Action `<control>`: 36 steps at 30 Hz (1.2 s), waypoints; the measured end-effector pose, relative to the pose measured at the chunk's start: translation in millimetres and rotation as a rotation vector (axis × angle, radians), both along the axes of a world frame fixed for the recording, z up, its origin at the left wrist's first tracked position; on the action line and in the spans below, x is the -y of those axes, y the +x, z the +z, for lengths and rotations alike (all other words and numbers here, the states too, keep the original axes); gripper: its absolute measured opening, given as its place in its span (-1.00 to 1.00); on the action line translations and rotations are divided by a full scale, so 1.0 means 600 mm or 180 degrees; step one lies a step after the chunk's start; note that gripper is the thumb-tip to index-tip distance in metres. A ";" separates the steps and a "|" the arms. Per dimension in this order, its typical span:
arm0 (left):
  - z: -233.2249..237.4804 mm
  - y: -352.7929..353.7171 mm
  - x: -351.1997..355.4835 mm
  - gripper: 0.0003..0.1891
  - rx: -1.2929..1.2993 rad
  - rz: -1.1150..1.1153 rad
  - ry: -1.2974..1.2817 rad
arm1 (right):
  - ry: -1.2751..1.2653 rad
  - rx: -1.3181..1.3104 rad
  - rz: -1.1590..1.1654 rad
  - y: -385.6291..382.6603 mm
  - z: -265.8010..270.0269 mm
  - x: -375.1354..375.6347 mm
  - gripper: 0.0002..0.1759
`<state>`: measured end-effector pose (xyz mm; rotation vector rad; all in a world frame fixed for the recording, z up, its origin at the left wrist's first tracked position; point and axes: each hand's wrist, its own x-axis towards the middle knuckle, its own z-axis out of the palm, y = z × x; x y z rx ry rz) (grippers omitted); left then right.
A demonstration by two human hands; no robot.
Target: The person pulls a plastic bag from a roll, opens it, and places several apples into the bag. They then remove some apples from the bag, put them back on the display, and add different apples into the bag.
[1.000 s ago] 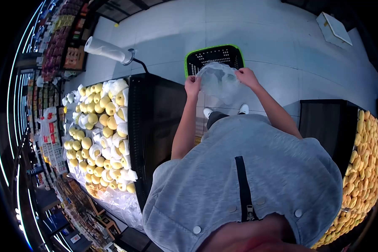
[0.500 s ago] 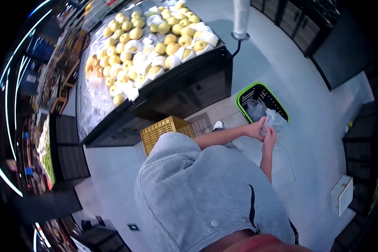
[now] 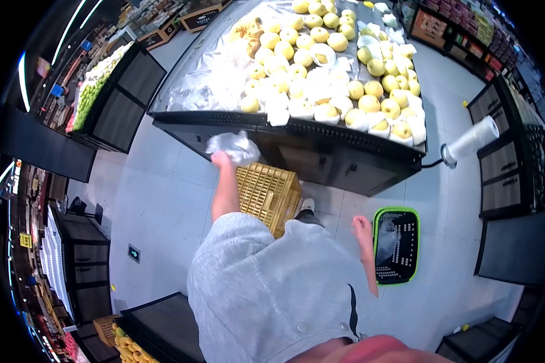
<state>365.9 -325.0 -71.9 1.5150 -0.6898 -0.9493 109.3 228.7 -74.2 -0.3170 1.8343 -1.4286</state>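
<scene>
My left hand (image 3: 221, 160) is closed on a crumpled clear plastic bag (image 3: 235, 147), held out at the front of the fruit stand, above and beside a yellow plastic crate (image 3: 266, 190). My right hand (image 3: 361, 226) hangs empty, fingers loosely bent and apart, just left of a black shopping basket with a green rim (image 3: 396, 210). Inside that basket lies another clear plastic bag (image 3: 386, 239). Round yellow pears (image 3: 303, 57), several in white foam nets, cover the stand (image 3: 345, 136).
A roll of clear bags (image 3: 475, 139) stands on a holder at the stand's right corner. Dark cabinets (image 3: 505, 163) line the right side. Green produce (image 3: 94, 91) sits on a stand at the left. One shoe (image 3: 307, 204) shows beside the crate.
My left hand has carried the plastic bag away from the basket to the left, toward the stand. My right hand has let go of the bag. The view has turned left.
</scene>
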 end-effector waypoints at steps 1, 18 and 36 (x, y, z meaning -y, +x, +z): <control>0.093 -0.017 0.039 -0.56 -0.0444 0.0361 -0.0528 | 0.0161 0.0091 -0.0094 -0.004 0.006 0.010 -0.73; 0.151 -0.047 0.527 -0.36 0.2080 -0.0862 -0.0300 | 0.1558 0.0445 -0.0588 -0.106 -0.067 0.003 -0.77; 0.232 0.002 0.519 -0.51 0.3788 -0.2282 -0.0966 | 0.1547 -0.0006 -0.1885 -0.196 0.050 -0.081 -0.81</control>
